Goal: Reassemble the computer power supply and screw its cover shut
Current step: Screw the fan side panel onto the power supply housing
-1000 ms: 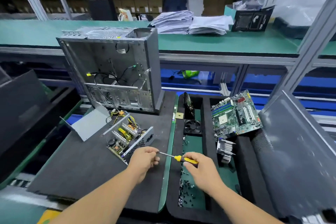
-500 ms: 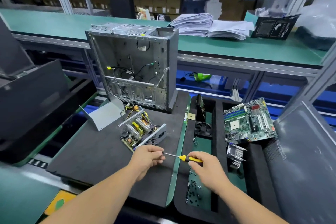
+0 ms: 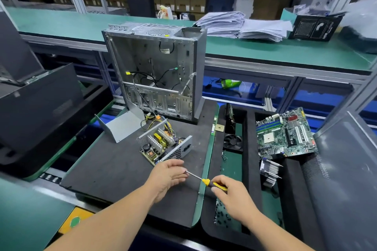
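Yellow-and-black handle of the screwdriver (image 3: pixel 212 184) sits in my right hand (image 3: pixel 234 199), fingers curled round it, the bare metal shaft running up and to the left. My left hand (image 3: pixel 166 177) meets the shaft's tip, fingertips pinched at it; whether a screw is held there is too small to tell. Both hands hover just above the near right corner of the dark foam mat (image 3: pixel 114 171), over its green edge. The power supply (image 3: pixel 163 144) lies on that mat just beyond my left hand, not touching it: top open, circuit board exposed with silver heat sinks, yellow components and a dark capacitor showing, perforated metal wall on its right side. A bundle of coloured wires (image 3: pixel 155 121) runs from its far end toward the case. Its cover (image 3: pixel 120 126), a bent grey sheet-metal piece, stands on the mat to the left of the supply, apart from it. Behind both, the computer case (image 3: pixel 155 71) stands upright with its side off, loose cables hanging inside. To the right, a black foam tray (image 3: pixel 250 149) holds a small fan (image 3: pixel 232 141), a scatter of dark screws (image 3: pixel 221 216) in the green-floored slot below my right hand, a finned heat sink (image 3: pixel 270 171), and a green motherboard (image 3: pixel 284 135) lying tilted across the tray's right compartment. Stacked papers (image 3: pixel 242 25) rest on the green bench behind.
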